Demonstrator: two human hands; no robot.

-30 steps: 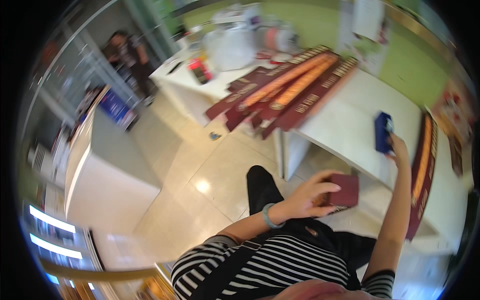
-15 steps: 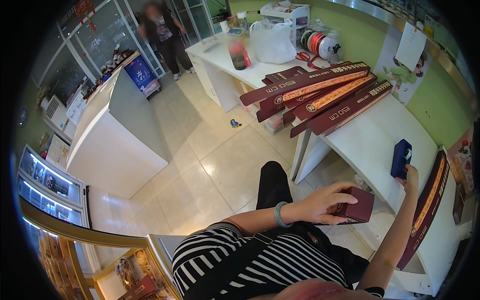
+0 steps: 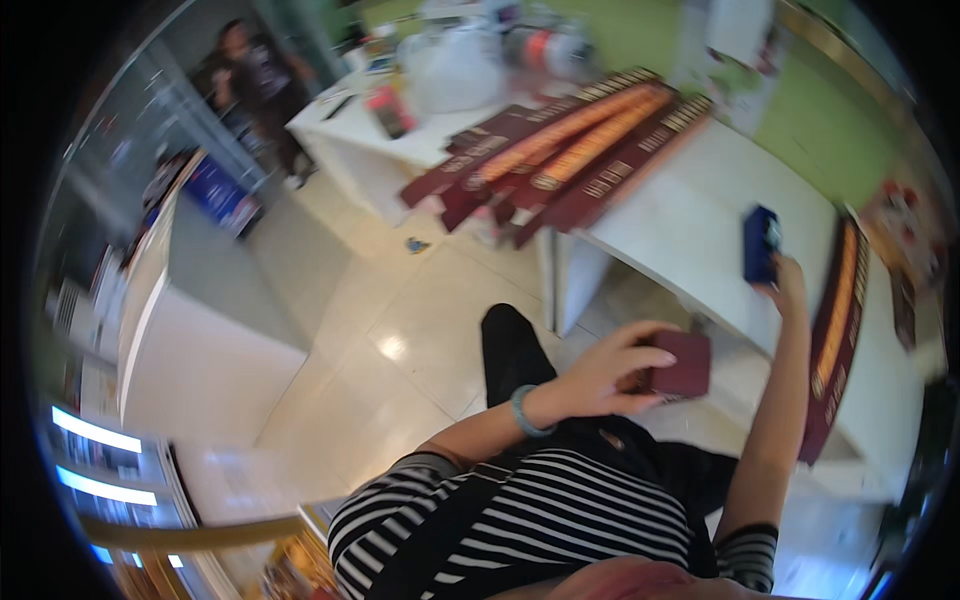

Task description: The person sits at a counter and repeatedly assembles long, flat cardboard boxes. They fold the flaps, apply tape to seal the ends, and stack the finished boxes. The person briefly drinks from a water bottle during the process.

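My left hand (image 3: 628,372), with a jade-coloured bangle on its wrist, is closed round the end of a maroon box (image 3: 684,364) in front of my body. The box's square end faces up; the rest of it is hidden below. Farther right, my right hand (image 3: 786,284) grips the near end of a blue tape dispenser (image 3: 760,240) on the white table (image 3: 690,235). Beside my right forearm a long maroon box (image 3: 838,335) with a food picture lies along the table. More long maroon boxes (image 3: 560,150) are piled at the far left of the table.
Beyond the pile stand a white plastic bag (image 3: 455,75) and a red-and-dark bottle (image 3: 388,112). A white counter (image 3: 200,350) is on the left, over a tiled floor. Another person (image 3: 265,100) stands near the glass doors at the back.
The whole view has shifted and is blurred by head movement. Both hands keep their holds on the maroon box and the tape dispenser. The distant person's arm is now raised.
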